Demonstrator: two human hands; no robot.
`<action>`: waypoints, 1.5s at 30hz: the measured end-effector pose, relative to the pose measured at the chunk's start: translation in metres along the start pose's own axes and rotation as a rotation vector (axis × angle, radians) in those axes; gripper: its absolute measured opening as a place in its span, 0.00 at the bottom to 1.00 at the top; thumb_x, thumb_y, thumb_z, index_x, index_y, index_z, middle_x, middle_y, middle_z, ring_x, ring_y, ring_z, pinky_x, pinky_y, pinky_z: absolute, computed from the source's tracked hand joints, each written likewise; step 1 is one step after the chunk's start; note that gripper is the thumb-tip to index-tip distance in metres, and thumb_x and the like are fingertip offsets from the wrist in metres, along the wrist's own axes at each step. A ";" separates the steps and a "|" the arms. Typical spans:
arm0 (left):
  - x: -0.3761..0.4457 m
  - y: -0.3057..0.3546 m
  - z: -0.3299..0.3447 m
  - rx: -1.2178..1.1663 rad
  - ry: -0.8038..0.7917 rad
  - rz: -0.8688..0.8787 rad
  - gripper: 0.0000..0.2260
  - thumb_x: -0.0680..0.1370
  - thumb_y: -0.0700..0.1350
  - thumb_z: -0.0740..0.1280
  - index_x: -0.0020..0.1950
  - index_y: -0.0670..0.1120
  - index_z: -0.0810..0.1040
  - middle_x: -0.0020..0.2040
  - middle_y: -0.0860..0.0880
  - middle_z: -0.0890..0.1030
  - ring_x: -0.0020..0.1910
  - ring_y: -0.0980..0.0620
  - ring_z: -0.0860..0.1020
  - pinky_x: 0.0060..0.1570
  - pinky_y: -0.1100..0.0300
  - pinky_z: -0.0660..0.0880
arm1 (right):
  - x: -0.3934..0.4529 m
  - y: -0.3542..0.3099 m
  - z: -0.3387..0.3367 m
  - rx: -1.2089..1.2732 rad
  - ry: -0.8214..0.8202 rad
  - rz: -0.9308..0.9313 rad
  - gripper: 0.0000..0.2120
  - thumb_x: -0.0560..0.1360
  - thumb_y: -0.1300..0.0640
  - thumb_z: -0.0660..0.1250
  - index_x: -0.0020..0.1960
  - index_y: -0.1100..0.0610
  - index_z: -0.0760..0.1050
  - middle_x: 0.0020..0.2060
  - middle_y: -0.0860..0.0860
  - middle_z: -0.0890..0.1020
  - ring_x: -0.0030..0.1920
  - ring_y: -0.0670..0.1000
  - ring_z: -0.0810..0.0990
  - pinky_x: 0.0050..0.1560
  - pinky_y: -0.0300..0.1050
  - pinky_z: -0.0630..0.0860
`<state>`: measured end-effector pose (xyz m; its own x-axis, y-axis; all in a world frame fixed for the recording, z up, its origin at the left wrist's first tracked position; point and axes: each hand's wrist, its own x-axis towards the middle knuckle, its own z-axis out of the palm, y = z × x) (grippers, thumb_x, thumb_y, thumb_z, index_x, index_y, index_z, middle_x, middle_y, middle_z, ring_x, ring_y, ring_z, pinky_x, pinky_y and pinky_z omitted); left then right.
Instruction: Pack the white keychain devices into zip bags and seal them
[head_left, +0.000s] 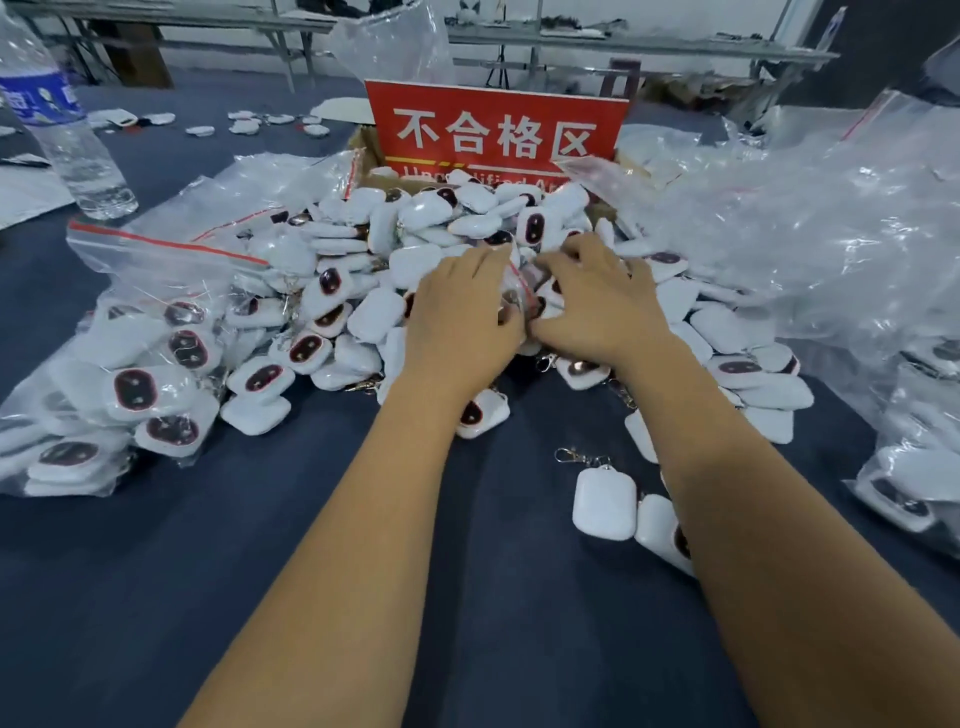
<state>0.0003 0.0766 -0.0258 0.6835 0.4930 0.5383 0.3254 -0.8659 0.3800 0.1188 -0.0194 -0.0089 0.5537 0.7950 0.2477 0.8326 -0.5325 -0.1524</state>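
Observation:
A big heap of white keychain devices (415, 270) with dark oval faces covers the middle of the dark blue table. Both hands lie on top of the heap, side by side. Between them is a small clear zip bag (517, 293) with a red strip, holding a device. My left hand (460, 306) grips the bag's left side with curled fingers. My right hand (597, 301) pinches its right side. How the bag's opening stands is hidden by the fingers. Two loose devices (605, 501) with a metal clasp lie near my right forearm.
Filled zip bags (140, 374) lie at the left, a pile of empty clear bags (810, 234) at the right. A red sign (496, 130) stands in a cardboard box behind the heap. A water bottle (62, 119) stands at far left. Bare table cloth (311, 545) lies nearest me.

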 end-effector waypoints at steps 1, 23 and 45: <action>0.000 -0.003 0.003 0.030 -0.005 -0.016 0.24 0.77 0.46 0.65 0.73 0.47 0.70 0.67 0.45 0.74 0.64 0.42 0.71 0.62 0.50 0.67 | 0.003 -0.001 -0.004 0.079 -0.026 0.043 0.31 0.66 0.37 0.64 0.68 0.41 0.70 0.71 0.49 0.66 0.73 0.52 0.62 0.72 0.59 0.52; -0.007 -0.004 -0.013 -0.544 0.218 -0.245 0.17 0.78 0.39 0.64 0.65 0.52 0.77 0.61 0.57 0.75 0.60 0.61 0.72 0.59 0.72 0.69 | -0.025 -0.028 -0.048 2.228 0.487 0.271 0.04 0.81 0.64 0.62 0.47 0.62 0.70 0.39 0.57 0.81 0.38 0.54 0.85 0.41 0.45 0.81; -0.013 0.001 -0.020 -0.451 0.509 0.091 0.20 0.69 0.30 0.63 0.57 0.44 0.80 0.51 0.55 0.77 0.53 0.55 0.75 0.54 0.66 0.71 | -0.050 -0.026 -0.021 2.191 -0.129 -0.022 0.11 0.76 0.64 0.65 0.46 0.54 0.84 0.39 0.50 0.82 0.34 0.48 0.79 0.37 0.39 0.77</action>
<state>-0.0212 0.0708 -0.0176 0.2674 0.4935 0.8276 -0.0985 -0.8404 0.5330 0.0693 -0.0514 0.0025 0.4670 0.8535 0.2313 -0.5199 0.4766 -0.7089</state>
